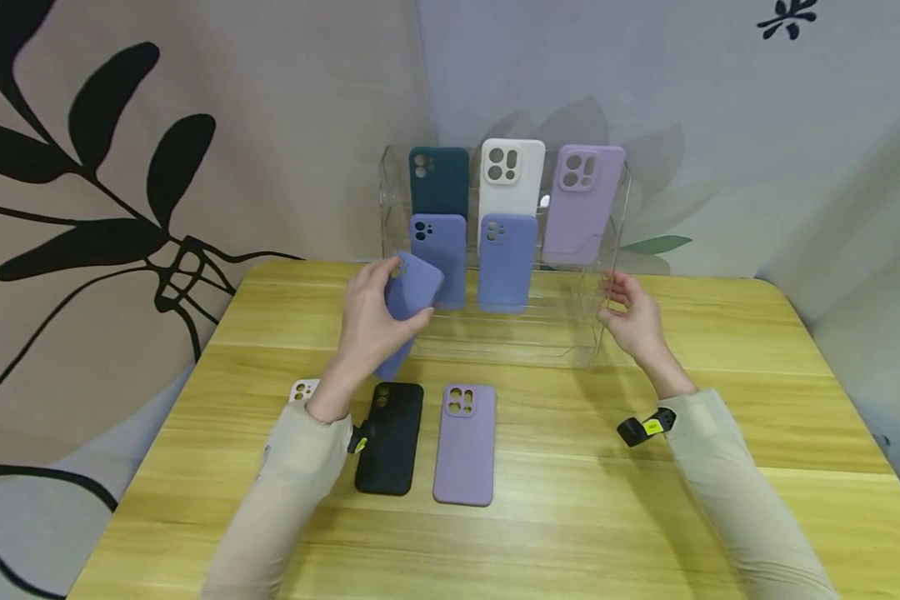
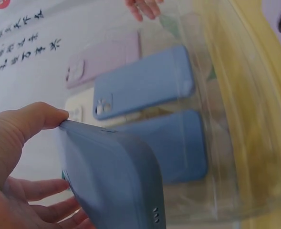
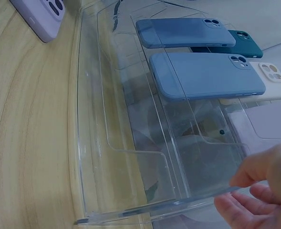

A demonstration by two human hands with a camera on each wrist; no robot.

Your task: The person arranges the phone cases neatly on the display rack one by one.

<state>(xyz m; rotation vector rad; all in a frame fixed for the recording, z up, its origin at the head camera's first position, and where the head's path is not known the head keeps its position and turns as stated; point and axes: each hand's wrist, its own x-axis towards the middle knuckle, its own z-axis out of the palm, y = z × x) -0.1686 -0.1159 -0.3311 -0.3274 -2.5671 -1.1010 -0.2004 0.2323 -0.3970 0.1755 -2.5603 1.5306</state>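
Observation:
My left hand (image 1: 375, 321) grips a blue-purple phone case (image 1: 414, 287) by its edges, thumb on one side and fingers on the other. The held case (image 2: 107, 171) is tilted in front of the clear stepped display stand (image 1: 600, 333). On the stand's lower step stand two blue-purple cases, one on the left (image 1: 438, 262) and one in the middle (image 1: 507, 262). Behind them are a dark green case (image 1: 438, 179), a white case (image 1: 512, 183) and a light purple case (image 1: 583, 204). My right hand (image 1: 633, 317) pinches the stand's right side edge between thumb and fingers.
A black case (image 1: 390, 442) and a mauve case (image 1: 465, 446) lie on the wooden table (image 1: 570, 517) before the stand. Another white case (image 1: 302, 390) is mostly hidden under my left forearm. A wall (image 1: 307, 125) with dark leaf patterns rises behind the table.

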